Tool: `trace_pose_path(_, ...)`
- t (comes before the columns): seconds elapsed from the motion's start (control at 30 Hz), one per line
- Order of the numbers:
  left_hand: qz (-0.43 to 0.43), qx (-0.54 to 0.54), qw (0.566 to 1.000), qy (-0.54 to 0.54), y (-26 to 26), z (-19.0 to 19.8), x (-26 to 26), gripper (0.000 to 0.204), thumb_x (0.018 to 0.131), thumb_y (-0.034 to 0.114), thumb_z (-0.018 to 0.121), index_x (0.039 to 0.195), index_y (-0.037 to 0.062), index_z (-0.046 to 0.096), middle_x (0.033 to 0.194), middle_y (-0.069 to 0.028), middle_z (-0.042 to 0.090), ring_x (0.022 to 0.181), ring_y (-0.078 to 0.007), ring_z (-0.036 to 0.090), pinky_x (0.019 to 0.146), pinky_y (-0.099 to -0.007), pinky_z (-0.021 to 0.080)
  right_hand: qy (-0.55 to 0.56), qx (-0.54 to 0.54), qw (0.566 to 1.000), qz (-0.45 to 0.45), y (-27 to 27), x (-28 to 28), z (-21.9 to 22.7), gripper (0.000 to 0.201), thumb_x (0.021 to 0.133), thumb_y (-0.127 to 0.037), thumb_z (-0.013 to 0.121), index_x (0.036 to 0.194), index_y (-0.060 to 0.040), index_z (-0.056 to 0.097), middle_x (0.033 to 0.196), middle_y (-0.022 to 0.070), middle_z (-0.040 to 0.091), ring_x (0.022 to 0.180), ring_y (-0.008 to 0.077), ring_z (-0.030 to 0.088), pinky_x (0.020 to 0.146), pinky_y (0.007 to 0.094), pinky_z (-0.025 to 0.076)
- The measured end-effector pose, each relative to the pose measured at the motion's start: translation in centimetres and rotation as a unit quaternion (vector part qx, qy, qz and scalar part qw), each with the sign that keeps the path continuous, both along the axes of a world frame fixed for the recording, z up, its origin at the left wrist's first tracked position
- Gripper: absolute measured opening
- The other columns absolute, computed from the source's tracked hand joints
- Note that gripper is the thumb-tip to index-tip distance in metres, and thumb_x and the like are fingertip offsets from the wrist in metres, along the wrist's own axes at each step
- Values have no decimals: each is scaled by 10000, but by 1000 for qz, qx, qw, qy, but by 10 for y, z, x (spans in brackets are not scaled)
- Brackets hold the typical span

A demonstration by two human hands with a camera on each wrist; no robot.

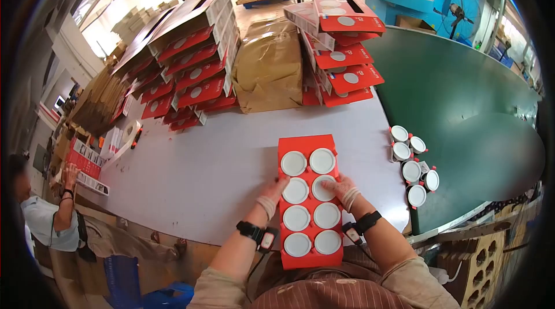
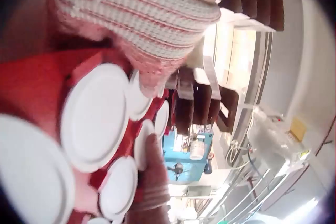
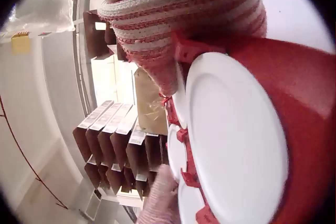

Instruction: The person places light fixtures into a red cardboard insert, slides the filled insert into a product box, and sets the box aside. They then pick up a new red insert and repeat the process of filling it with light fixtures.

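Note:
A red cardboard sleeve [image 1: 310, 142] is held up in front of the apron, over the table's near edge. White round lids [image 1: 296, 217] stand in two columns through it, framed by small red tabs. My left hand [image 1: 272, 194], in a striped knit glove, grips its left side, the thumb beside a lid. On the opposite side my right hand [image 1: 342, 189] holds the edge, thumb lying over a lid. The left wrist view shows lids [image 2: 94, 118] close up beneath the gloved left hand [image 2: 131, 24]. Fingers under the sleeve are hidden.
Several loose white-lidded cups [image 1: 417, 195] stand on the green surface [image 1: 439, 83] at right. Stacks of red-and-white cartons [image 1: 193, 72] and a brown wrapped package [image 1: 269, 66] line the table's back. A tape roll [image 1: 132, 132] lies at left, near another person [image 1: 55, 222] handling a carton.

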State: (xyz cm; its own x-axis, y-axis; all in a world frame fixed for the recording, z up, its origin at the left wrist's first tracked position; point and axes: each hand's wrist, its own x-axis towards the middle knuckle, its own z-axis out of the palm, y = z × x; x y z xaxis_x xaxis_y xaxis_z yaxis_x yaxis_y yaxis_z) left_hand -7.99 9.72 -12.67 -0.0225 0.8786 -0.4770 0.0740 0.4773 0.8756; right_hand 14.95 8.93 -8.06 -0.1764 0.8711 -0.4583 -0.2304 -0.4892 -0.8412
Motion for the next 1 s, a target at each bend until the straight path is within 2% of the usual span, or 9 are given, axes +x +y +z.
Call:
trace_pose_path(0.03, 35, 21, 998, -45, 12, 0, -4, 567, 796, 393, 657, 1167, -19, 540, 1097, -121, 608, 962, -199, 578, 837, -342, 457, -16, -13, 1000, 18, 1, -4, 2, 570, 788, -125, 697, 1274, -16, 419, 1122, 124, 594, 983, 235, 593, 843, 363, 510)
trace_pose_path(0.07, 59, -41, 992, 103, 4, 60, 14, 503, 787, 356, 673, 1125, -3, 573, 1045, -98, 629, 928, -185, 585, 820, -332, 462, -18, -12, 1000, 22, 4, -7, 0, 570, 788, -125, 697, 1274, -16, 419, 1122, 124, 594, 983, 235, 593, 843, 363, 510)
trace_pose_path(0.33, 62, 52, 996, 43, 9, 48, 22, 425, 753, 280, 716, 1083, 34, 610, 985, -54, 652, 896, -176, 597, 807, -322, 468, -125, -28, 991, -35, 40, -17, 16, 518, 782, -241, 709, 1184, 19, 511, 1037, 128, 621, 886, 214, 614, 740, 329, 523)
trace_pose_path(0.43, 1, 24, 997, 72, 26, 35, 8, 528, 740, 253, 719, 1177, 16, 540, 1128, -89, 597, 993, -193, 571, 865, -321, 453, -174, 39, 984, -4, 47, -16, -2, 471, 783, -273, 710, 1137, -3, 556, 960, 107, 651, 809, 202, 631, 687, 336, 530)
trace_pose_path(0.5, 87, 191, 976, 56, 45, 5, -1, 666, 714, 271, 730, 1252, -8, 453, 1285, -146, 481, 1130, -231, 500, 953, -331, 408, -303, 36, 952, 15, 58, -16, -25, 499, 780, -287, 702, 1161, -6, 544, 1019, 119, 645, 893, 198, 617, 783, 325, 503)
trace_pose_path(0.63, -3, 315, 933, 174, 62, 20, -13, 797, 687, 300, 754, 1302, -28, 367, 1372, -200, 362, 1251, -271, 390, 1037, -344, 330, -243, 111, 963, -31, 45, -19, -5, 829, 714, -214, 738, 1389, -46, 286, 1216, 173, 545, 1075, 253, 556, 915, 333, 443)
trace_pose_path(0.73, -28, 198, 964, 177, 64, 15, -13, 848, 672, 320, 775, 1311, -39, 348, 1355, -248, 363, 1295, -303, 332, 1070, -354, 281, -353, 233, 906, 8, 44, -12, 12, 965, 696, -166, 746, 1437, -75, 135, 1257, 184, 503, 1102, 262, 538, 930, 329, 438)
trace_pose_path(0.93, 40, 322, 942, 90, 63, 0, -5, 798, 688, 299, 769, 1291, -45, 375, 1298, -204, 441, 1217, -269, 432, 1004, -338, 367, -190, 168, 966, 52, 46, -4, 25, 886, 669, -147, 763, 1384, -71, 247, 1237, 202, 490, 1080, 258, 536, 908, 333, 456)
trace_pose_path(1.0, 16, 234, 963, 135, 58, 11, -3, 804, 694, 272, 767, 1305, -44, 350, 1277, -188, 464, 1172, -259, 467, 965, -340, 400, -246, 156, 955, 56, 48, 2, 16, 845, 662, -158, 765, 1350, -67, 284, 1194, 191, 518, 1055, 258, 548, 898, 333, 462)
